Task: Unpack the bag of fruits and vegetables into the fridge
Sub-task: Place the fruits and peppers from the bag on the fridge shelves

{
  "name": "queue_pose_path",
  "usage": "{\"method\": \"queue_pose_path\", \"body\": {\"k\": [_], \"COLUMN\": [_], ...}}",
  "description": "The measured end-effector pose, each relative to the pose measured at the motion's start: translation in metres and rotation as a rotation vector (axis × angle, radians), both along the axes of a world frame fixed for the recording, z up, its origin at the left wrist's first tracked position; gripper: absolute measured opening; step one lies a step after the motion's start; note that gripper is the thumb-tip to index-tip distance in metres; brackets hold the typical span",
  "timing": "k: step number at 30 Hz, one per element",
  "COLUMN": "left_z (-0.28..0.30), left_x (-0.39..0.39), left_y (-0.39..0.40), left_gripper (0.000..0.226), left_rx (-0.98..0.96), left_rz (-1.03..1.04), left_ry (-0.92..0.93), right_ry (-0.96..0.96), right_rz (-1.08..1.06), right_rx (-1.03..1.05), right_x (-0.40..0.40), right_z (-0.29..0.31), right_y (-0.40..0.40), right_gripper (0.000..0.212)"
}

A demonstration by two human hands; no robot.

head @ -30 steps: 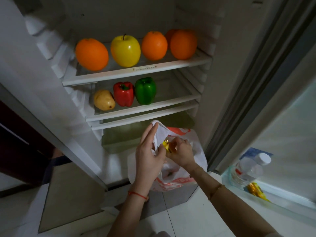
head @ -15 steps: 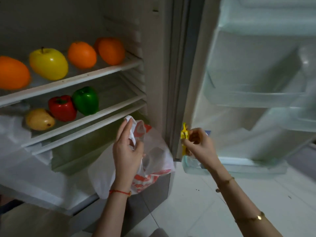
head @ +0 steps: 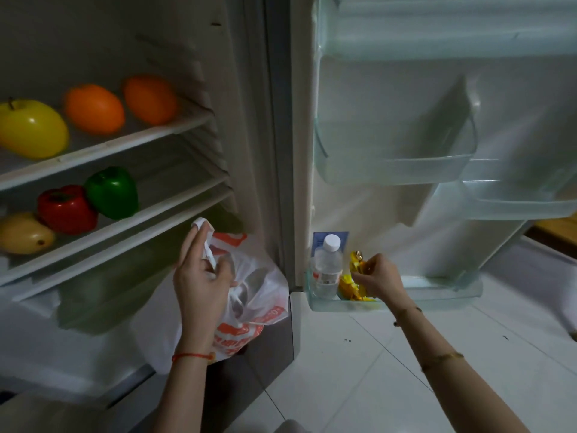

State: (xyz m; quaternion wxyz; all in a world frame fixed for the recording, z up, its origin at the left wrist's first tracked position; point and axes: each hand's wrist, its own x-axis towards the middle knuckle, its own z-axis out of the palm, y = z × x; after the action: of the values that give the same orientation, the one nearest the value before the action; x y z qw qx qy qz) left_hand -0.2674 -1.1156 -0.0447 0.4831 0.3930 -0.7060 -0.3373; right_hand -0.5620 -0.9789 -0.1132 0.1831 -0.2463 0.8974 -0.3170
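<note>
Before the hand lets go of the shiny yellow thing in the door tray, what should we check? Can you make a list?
1. Right hand grips the yellow packet: ok.
2. Packet is over the bottom door tray: ok, it sits just above the tray's left end.
3. Room in the tray: ok, only a bottle and another yellow packet are at its left end.
4. Bottle stands upright and out of the way: ok, it is left of the packet.
5. Left hand holds the bag up by its handle: ok.
6. More food left in the bag: cannot tell, the plastic hides it.
</note>
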Motion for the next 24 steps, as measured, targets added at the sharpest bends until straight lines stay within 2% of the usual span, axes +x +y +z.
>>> {"method": "queue_pose_path", "body": {"k": [7, 10, 14, 16, 18, 20, 22, 24], "left_z": [-0.001, -0.001, 0.002, 0.003, 0.004, 0.005, 0.005, 0.005], "left_x": [0.010, 0.013, 0.018, 0.021, 0.025, 0.027, 0.030, 0.034], "left_y": [0.005, 0.007, 0.010, 0.010, 0.009, 0.009, 0.009, 0.008], "left_gripper": [0.069, 0.071, 0.070, 0.069, 0.069, 0.069, 0.068, 0.069], "left_rx": [0.049, 0.004, -0.003, 0.006, 0.023, 0.030, 0.025, 0.025], "left_rz": [0.051, 0.058, 0.091, 0.104, 0.119, 0.141, 0.149, 0.147], "left_ry": [0.001, -0.012, -0.020, -0.018, -0.018, -0.027, -0.036, -0.033], "right_ry": [-0.017, -0.006, 0.117, 0.239, 0.369, 0.479, 0.544, 0.558], "right_rz": [0.116, 0.138, 0.134, 0.078, 0.002, -0.038, 0.025, 0.184], "right_rx": [0.257, 0.279, 0.225, 0.104, -0.110, -0.335, -0.512, -0.592], "right_x": [-0.002, -0.002, -0.004, 0.001, 0.012, 0.029, 0.048, 0.067], "right_z": [-0.038, -0.042, -0.029, -0.009, 0.015, 0.041, 0.063, 0.074], "right_y": [-0.021, -0.020, -0.017, -0.016, -0.015, -0.015, -0.016, -0.023], "right_gripper": [0.047, 0.047, 0.043, 0.030, 0.016, 0.017, 0.020, 0.019]}}
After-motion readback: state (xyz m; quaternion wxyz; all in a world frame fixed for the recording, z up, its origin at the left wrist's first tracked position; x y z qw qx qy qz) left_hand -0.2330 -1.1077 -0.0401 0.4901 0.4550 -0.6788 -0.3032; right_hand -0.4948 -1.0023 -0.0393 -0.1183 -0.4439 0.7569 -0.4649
